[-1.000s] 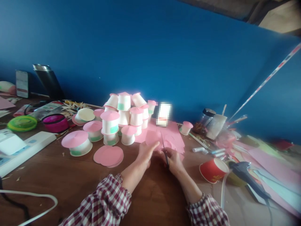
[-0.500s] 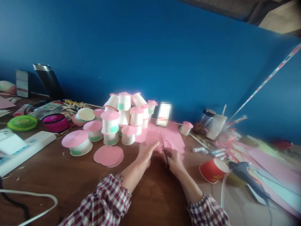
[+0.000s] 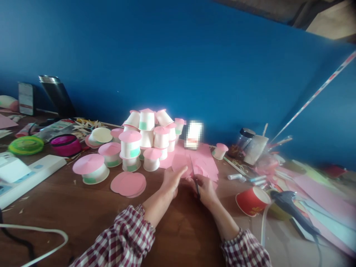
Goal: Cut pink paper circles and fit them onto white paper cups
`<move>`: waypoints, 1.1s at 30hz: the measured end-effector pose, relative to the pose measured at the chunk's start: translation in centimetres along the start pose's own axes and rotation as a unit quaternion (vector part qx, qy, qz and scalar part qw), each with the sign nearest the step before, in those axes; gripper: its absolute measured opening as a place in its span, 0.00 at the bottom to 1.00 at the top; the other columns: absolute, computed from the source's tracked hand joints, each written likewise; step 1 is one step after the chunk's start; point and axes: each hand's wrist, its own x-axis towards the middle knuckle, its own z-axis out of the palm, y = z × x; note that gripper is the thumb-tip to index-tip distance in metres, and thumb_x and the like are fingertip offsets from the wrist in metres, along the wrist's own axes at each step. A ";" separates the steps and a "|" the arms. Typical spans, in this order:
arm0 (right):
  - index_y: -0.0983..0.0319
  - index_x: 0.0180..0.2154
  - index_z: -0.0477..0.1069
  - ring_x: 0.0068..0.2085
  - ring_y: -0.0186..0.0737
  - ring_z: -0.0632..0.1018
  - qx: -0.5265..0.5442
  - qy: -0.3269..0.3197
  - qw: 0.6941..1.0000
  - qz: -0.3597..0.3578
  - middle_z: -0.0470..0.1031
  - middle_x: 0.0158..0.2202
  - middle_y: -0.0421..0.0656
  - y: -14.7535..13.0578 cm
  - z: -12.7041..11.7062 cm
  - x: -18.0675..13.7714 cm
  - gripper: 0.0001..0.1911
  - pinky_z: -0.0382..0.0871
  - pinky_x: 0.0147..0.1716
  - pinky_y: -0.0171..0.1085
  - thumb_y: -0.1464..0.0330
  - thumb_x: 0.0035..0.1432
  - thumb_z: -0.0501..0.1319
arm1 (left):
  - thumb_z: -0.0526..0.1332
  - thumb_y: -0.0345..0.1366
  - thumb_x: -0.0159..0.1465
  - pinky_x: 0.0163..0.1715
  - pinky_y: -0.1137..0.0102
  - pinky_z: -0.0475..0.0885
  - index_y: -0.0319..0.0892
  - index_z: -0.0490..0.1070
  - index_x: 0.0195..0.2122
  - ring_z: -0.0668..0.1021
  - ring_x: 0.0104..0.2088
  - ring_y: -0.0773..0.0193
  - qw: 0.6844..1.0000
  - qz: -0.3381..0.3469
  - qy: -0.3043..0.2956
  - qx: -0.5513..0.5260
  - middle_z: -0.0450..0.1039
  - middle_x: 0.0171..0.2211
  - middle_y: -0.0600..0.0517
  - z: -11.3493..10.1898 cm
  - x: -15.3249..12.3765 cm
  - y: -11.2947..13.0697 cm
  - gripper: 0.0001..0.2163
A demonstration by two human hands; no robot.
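Note:
My left hand (image 3: 171, 180) pinches a piece of pink paper (image 3: 179, 162), thumb on top. My right hand (image 3: 206, 188) is closed round the dark handles of a pair of scissors (image 3: 197, 185), whose blades point up and away beside the held paper. Beneath and behind both hands lie larger pink sheets (image 3: 208, 155) and cut scraps. A small stack of pink paper circles (image 3: 128, 184) lies left of my left hand. Beyond it stand several white paper cups with pink cone tops (image 3: 130, 144), some piled on one another.
To the right are a red paper cup (image 3: 253, 201), a glue gun (image 3: 294, 207) and a lidded jar (image 3: 246, 139). At left lie a power strip (image 3: 41, 170), a magenta round case (image 3: 66, 144) and a white cable (image 3: 55, 230). A blue wall (image 3: 178, 66) closes off the back.

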 end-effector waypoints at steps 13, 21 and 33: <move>0.65 0.26 0.69 0.14 0.28 0.62 0.016 -0.009 1.000 -0.009 0.60 0.13 0.33 0.4 -0.1 0.0 0.14 0.54 0.13 0.28 0.60 0.51 0.64 | 0.69 0.34 0.46 0.21 0.66 0.74 0.34 0.72 0.29 0.78 0.24 0.56 1.000 0.004 -0.014 0.014 0.74 0.23 0.47 -0.2 0.2 -0.3 0.12; 0.64 0.25 0.68 0.14 0.28 0.63 -0.014 -0.002 1.000 -0.009 0.61 0.14 0.33 0.3 -0.2 0.0 0.14 0.53 0.13 0.28 0.60 0.51 0.63 | 0.69 0.35 0.46 0.22 0.66 0.74 0.35 0.71 0.29 0.77 0.24 0.57 1.000 0.003 -0.016 0.018 0.73 0.23 0.47 -0.2 0.2 -0.3 0.12; 0.64 0.25 0.68 0.15 0.29 0.63 -0.044 -0.004 0.999 -0.014 0.60 0.13 0.34 0.3 -0.4 0.1 0.16 0.53 0.14 0.29 0.58 0.51 0.63 | 0.70 0.38 0.46 0.25 0.65 0.74 0.33 0.73 0.32 0.78 0.26 0.57 0.999 0.003 -0.029 0.029 0.76 0.27 0.43 -0.7 1.1 -0.8 0.16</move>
